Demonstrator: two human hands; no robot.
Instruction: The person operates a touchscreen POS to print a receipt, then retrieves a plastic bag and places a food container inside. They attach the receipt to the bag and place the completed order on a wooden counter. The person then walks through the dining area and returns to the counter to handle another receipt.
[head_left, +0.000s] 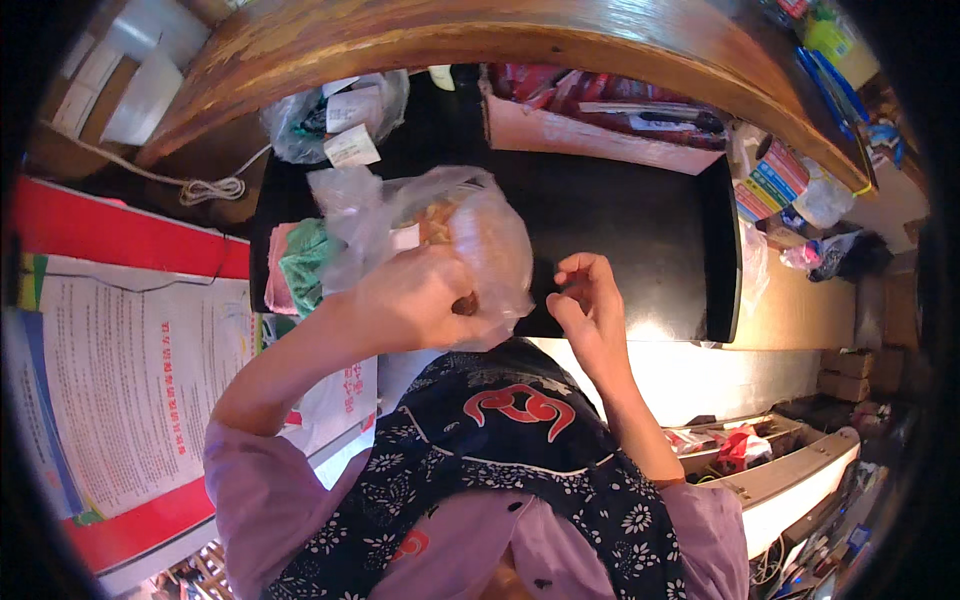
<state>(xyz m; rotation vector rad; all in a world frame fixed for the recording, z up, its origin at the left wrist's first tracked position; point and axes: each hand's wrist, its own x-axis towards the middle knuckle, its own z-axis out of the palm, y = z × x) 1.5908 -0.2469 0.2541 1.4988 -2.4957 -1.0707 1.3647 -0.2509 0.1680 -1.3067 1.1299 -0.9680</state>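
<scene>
My left hand (427, 296) is closed on the near side of a translucent plastic bag (491, 240). Inside the bag is what looks like a round food container with orange-brown contents; a small white slip (405, 238) shows at its left. My right hand (589, 300) hangs just right of the bag, over the front of the black counter (615, 217), fingers curled but apart, holding nothing. Whether the bag rests on the counter cannot be told.
Green and pink cloths (306, 262) lie left of the bag. Another plastic bag with paper slips (352, 116) stands at the back left. A long open carton (600, 139) of red packets lines the back, under a wooden ledge (480, 41). An open drawer (795, 469) is at lower right.
</scene>
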